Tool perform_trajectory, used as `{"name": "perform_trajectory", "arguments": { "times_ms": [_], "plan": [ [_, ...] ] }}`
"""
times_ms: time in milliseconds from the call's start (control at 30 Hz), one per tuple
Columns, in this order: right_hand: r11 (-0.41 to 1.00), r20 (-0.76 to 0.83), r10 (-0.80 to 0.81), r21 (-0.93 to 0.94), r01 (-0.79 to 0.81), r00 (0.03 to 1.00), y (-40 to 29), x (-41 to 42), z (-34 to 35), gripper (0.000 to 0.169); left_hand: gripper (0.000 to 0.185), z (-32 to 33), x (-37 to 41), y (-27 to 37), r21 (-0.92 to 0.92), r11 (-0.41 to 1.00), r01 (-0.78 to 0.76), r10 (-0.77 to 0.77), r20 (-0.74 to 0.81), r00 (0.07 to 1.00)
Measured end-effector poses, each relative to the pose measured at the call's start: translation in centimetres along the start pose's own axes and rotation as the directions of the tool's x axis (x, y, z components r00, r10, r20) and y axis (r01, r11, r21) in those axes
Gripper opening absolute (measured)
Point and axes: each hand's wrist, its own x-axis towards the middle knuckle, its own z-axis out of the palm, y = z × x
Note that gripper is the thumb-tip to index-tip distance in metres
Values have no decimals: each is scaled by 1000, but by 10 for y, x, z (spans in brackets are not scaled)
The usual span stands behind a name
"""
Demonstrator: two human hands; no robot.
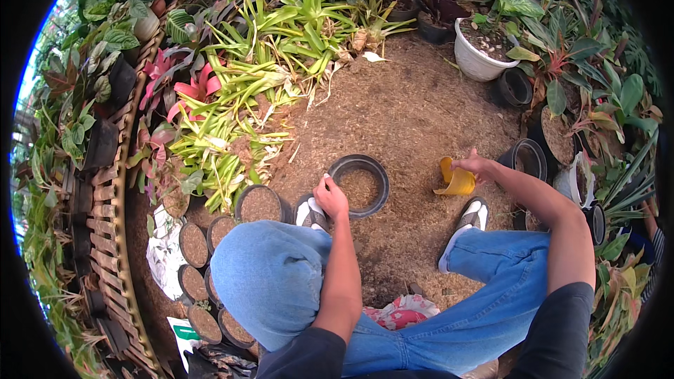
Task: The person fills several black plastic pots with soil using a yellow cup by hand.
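A round black plastic plant pot stands on the ground before me, with loose brown growing medium inside. My left hand is at the pot's left rim, its fingers curled against the edge; the fingertips are partly hidden. To the right, my right hand holds a curved yellow plastic scoop, which looks cut from a container. The scoop is low over the brown ground, apart from the pot. Whether anything lies in it cannot be seen.
Yellow-green uprooted plants lie heaped at upper left. Several filled black pots stand by my left knee. At right are a white pot, black pots and leafy plants. A slatted bench runs along the left. Floral cloth lies beneath me.
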Motion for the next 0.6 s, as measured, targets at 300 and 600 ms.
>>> {"name": "perform_trajectory", "arguments": {
  "times_ms": [300, 600],
  "plan": [
    [954, 299, -283, 182, 237, 911, -16, -4, -52, 83, 37, 1, 0, 1, -32, 999, -7, 8, 33, 999],
    [622, 131, -656, -464, 631, 743, -124, -67, 13, 81, 36, -1, -2, 3, -24, 1000, 9, -9, 3, 1000]
  ]
}}
